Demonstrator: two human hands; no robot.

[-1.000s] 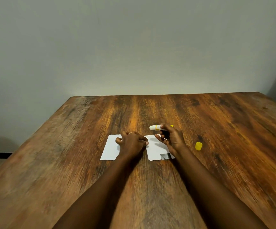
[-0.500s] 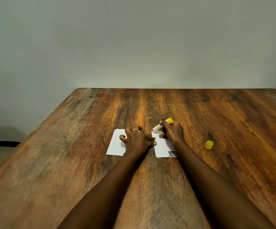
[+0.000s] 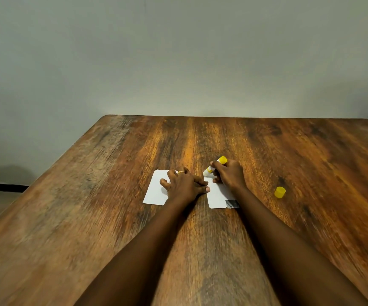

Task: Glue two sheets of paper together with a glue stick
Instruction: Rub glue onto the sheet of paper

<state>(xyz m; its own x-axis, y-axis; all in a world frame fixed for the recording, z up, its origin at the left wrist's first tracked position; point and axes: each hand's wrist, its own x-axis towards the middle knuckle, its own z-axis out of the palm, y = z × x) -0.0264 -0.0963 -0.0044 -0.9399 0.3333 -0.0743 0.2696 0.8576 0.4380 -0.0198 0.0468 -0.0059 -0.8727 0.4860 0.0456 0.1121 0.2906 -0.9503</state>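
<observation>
Two small white sheets lie side by side on the wooden table [image 3: 267, 151]. My left hand [image 3: 184, 184] rests flat with spread fingers across the left sheet [image 3: 156, 191], its thumb reaching the edge of the right sheet [image 3: 217, 195]. My right hand [image 3: 229, 174] grips a white glue stick with a yellow base [image 3: 214, 166], tilted with its tip down at the far left corner of the right sheet. That sheet has a dark patch at its near right corner. The yellow cap [image 3: 280, 192] lies apart, to the right.
A plain grey wall stands behind the table's far edge. The table's left edge runs diagonally, with floor and a dark skirting strip [image 3: 2, 187] beyond it.
The glue stick has swung from lying nearly level above the sheet to a tilt with its tip down on the right sheet. My head view has shifted, so everything sits slightly further right.
</observation>
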